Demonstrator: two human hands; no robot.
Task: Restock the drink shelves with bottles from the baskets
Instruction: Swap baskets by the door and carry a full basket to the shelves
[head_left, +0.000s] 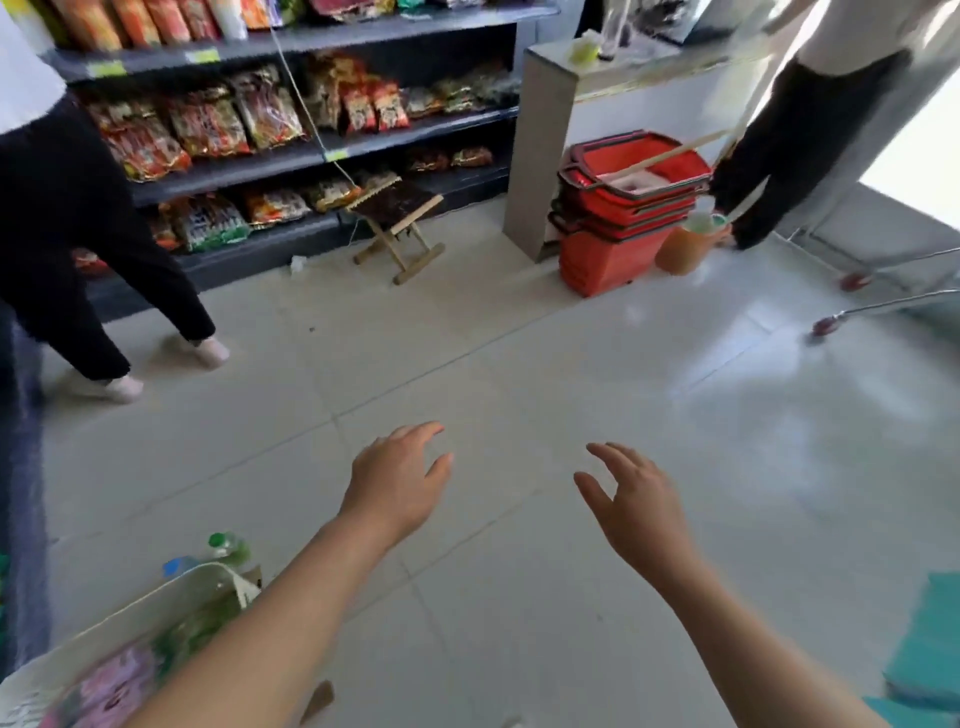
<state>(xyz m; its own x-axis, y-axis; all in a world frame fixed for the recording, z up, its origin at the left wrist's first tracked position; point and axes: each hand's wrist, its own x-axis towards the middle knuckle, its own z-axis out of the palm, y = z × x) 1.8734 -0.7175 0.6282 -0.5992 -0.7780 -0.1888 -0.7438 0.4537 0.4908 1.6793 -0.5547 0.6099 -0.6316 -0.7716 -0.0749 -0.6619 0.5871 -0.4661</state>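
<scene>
Both my hands reach forward over the bare tiled floor and hold nothing. My left hand (397, 480) has loosely spread fingers; my right hand (636, 499) is also spread, palm turned inward. A white basket (156, 603) sits at the lower left beneath my left forearm, with bottles inside it, blurred. A green-capped bottle (226, 545) and a blue-capped bottle (179, 566) stick up at its far edge. No drink shelf is in view.
Snack shelves (291, 156) line the back left, with a folding wooden stool (397, 223) in front. Stacked red shopping baskets (623, 208) stand by a white counter (540, 156). One person stands at far left (78, 234), another at upper right (779, 145). Cart wheels (826, 325) at right.
</scene>
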